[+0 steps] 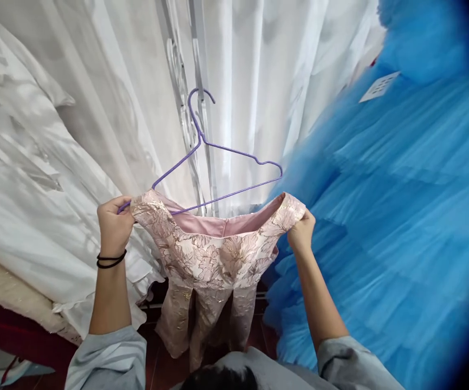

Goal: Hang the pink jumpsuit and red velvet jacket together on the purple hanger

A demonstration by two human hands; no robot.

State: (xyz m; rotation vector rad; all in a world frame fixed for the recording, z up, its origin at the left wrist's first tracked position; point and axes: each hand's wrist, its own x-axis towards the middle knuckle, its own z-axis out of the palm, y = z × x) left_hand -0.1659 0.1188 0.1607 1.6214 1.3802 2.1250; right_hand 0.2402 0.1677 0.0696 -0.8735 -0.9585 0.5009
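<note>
A pink floral brocade dress [218,257] hangs stretched between my two hands, its pink lining showing at the neckline. My left hand [115,223] is closed on one shoulder of the dress and on the end of a purple hanger [234,150]. That end of the hanger passes through the left shoulder, while its other end sticks out free above the neckline. My right hand [301,232] grips the opposite shoulder of the dress, apart from the hanger. The hanger's hook points up and is in front of a metal rail.
White gowns [23,141] hang on the left, and a white curtain [242,81] is behind. A large blue tulle gown [397,216] with a white tag [379,86] fills the right side. Dark floor tiles [153,352] show below.
</note>
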